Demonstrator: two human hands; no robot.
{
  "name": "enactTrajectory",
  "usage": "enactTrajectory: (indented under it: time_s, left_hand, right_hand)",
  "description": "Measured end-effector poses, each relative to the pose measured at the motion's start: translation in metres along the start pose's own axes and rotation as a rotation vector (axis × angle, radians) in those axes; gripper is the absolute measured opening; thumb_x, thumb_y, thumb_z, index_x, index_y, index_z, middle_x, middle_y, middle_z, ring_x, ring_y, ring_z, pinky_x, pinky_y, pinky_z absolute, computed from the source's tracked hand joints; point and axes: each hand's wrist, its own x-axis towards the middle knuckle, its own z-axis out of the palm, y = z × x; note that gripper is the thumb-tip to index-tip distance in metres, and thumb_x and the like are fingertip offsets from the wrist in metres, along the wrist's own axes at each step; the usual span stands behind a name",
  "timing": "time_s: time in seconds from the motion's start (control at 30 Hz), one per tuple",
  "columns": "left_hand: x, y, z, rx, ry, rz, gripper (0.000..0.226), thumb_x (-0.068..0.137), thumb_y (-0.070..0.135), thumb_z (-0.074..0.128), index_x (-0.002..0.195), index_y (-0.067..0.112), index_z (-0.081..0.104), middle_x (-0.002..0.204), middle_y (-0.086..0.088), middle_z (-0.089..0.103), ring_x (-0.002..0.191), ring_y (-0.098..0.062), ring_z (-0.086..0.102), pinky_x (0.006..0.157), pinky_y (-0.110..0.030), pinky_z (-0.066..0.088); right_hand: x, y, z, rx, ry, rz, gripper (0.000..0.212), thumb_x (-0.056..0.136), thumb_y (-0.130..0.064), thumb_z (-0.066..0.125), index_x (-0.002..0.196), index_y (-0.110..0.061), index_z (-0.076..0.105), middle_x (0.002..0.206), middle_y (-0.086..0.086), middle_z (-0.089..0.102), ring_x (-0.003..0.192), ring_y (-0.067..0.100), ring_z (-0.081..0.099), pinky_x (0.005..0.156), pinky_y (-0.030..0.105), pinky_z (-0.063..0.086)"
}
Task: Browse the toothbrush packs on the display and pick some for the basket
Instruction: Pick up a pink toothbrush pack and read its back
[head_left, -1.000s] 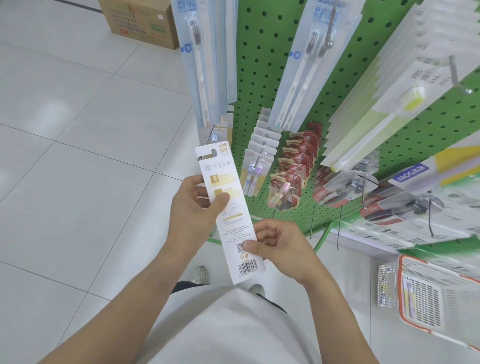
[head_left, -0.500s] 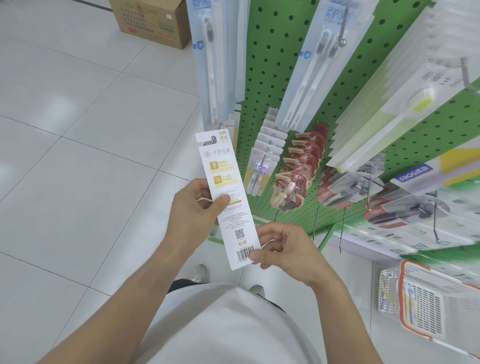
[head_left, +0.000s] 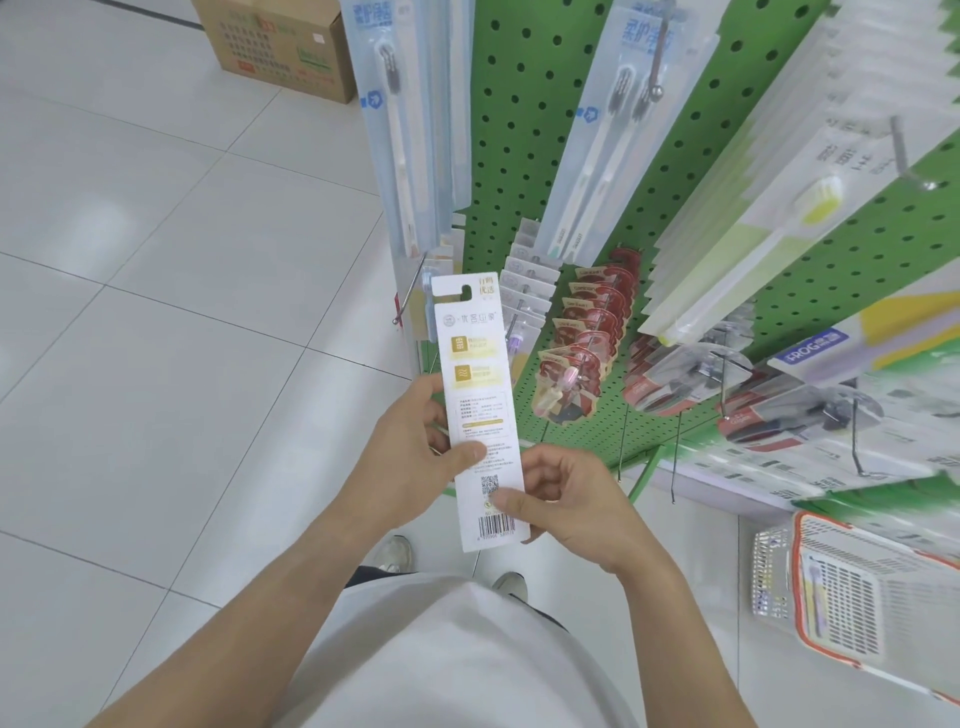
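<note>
Closest to me I see a white shirt and, between my forearms, two shoes on the pale tiled floor (head_left: 156, 415). Just above them my two hands hold one toothbrush pack (head_left: 475, 395), a long white card with its printed back toward me, upright and leaning slightly left. My left hand (head_left: 410, 457) grips its left edge around the middle, thumb pressed flat on the print and fingers curled behind. My right hand (head_left: 566, 499) pinches the lower right edge, thumb lying just above the barcode, the other fingers curled loosely beside the card. The hands are close together, the card between them.

Low to the right of my right hand a white basket (head_left: 872, 597) with an orange rim hangs at the frame edge, with at least one pack inside, blurred.

Beyond the hands stands the green pegboard display (head_left: 524, 156). Straight past the card's top hang rows of small red packs (head_left: 587, 332) and white packs (head_left: 530, 275) on hooks. Higher up hang long blue-tinted packs (head_left: 405, 130), and to the right a thick row of clear packs showing a yellow-bristled brush (head_left: 818, 195).

Farthest, up and left of the hands, a cardboard box (head_left: 280, 47) sits on the floor
</note>
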Motion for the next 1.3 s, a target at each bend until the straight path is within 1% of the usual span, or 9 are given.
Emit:
enactTrajectory:
  time_s: [0.13,0.27,0.5,0.67,0.87,1.0,1.1,1.2,1.3]
  left_hand:
    - [0.001,-0.002,0.003,0.029,-0.004,-0.016,0.054,0.085,0.010,0.079,0.120,0.037,0.048,0.098,0.010,0.073,0.067,-0.005,0.066,0.064,-0.018,0.054]
    - [0.001,0.002,0.002,-0.054,0.070,-0.049,0.024,0.090,0.019,0.075,0.107,0.024,0.058,0.097,0.006,0.071,0.074,-0.015,0.074,0.059,-0.035,0.062]
    - [0.004,0.006,0.000,-0.138,0.239,-0.062,0.011,0.094,0.021,0.070,0.103,0.017,0.072,0.088,0.004,0.078,0.070,-0.015,0.074,0.053,-0.026,0.057]
    - [0.006,0.004,-0.001,-0.131,0.319,-0.047,0.011,0.091,0.025,0.074,0.100,0.018,0.072,0.087,0.007,0.077,0.070,-0.014,0.072,0.055,-0.028,0.057]
    - [0.001,0.014,0.004,-0.090,0.354,0.027,0.010,0.089,0.031,0.075,0.091,0.023,0.071,0.075,0.011,0.072,0.065,-0.010,0.067,0.060,-0.023,0.054]
    - [-0.004,0.019,0.011,-0.156,0.255,0.066,0.010,0.089,0.024,0.075,0.099,0.026,0.073,0.084,0.010,0.075,0.081,-0.008,0.070,0.068,-0.018,0.054]
    - [-0.003,0.020,0.011,-0.169,0.369,0.058,0.003,0.092,0.022,0.071,0.091,0.025,0.069,0.082,0.012,0.072,0.078,-0.007,0.068,0.067,-0.014,0.049]
    - [0.002,0.017,0.002,-0.173,0.528,0.043,0.016,0.090,0.029,0.073,0.096,0.024,0.059,0.090,0.011,0.066,0.079,-0.006,0.065,0.067,-0.014,0.047]
    - [0.009,0.015,-0.012,-0.239,0.481,0.012,0.039,0.087,0.035,0.077,0.114,0.024,0.051,0.108,0.014,0.063,0.095,-0.003,0.066,0.075,-0.017,0.051]
  right_hand:
    - [0.001,0.001,0.003,-0.062,0.012,-0.011,0.022,0.077,-0.010,0.088,0.091,-0.009,0.072,0.074,0.006,0.072,0.060,0.020,0.060,0.055,0.040,0.054]
    - [0.001,0.004,0.002,-0.086,-0.017,-0.011,0.020,0.077,-0.012,0.089,0.088,-0.015,0.073,0.073,0.004,0.071,0.062,0.020,0.060,0.056,0.042,0.054]
    - [0.004,0.007,-0.007,-0.286,0.003,-0.018,0.023,0.079,-0.020,0.086,0.092,-0.036,0.076,0.082,0.000,0.073,0.068,0.013,0.060,0.073,0.040,0.053]
    - [0.008,-0.002,0.007,-0.388,0.183,-0.168,0.067,0.080,-0.030,0.086,0.136,-0.044,0.054,0.125,-0.023,0.058,0.108,-0.001,0.060,0.088,0.021,0.051]
    - [0.018,-0.021,0.035,-0.388,0.145,-0.438,0.070,0.088,-0.027,0.077,0.150,-0.035,0.045,0.146,-0.023,0.045,0.133,0.005,0.050,0.091,0.023,0.054]
    - [0.025,-0.024,0.039,-0.232,0.160,-0.389,0.046,0.098,-0.018,0.066,0.139,-0.036,0.055,0.118,-0.006,0.071,0.106,0.012,0.068,0.073,0.027,0.060]
    - [0.028,-0.023,0.038,-0.200,0.146,-0.347,0.034,0.102,-0.011,0.057,0.119,-0.039,0.065,0.092,-0.003,0.074,0.080,0.019,0.070,0.069,0.029,0.055]
    - [0.035,-0.015,0.042,-0.207,0.117,-0.296,0.028,0.101,-0.010,0.058,0.114,-0.033,0.067,0.092,-0.016,0.071,0.076,0.009,0.063,0.068,0.027,0.049]
    - [0.040,-0.010,0.044,-0.110,0.075,-0.268,0.030,0.101,-0.009,0.059,0.117,-0.033,0.068,0.103,-0.009,0.076,0.087,0.018,0.068,0.076,0.038,0.052]
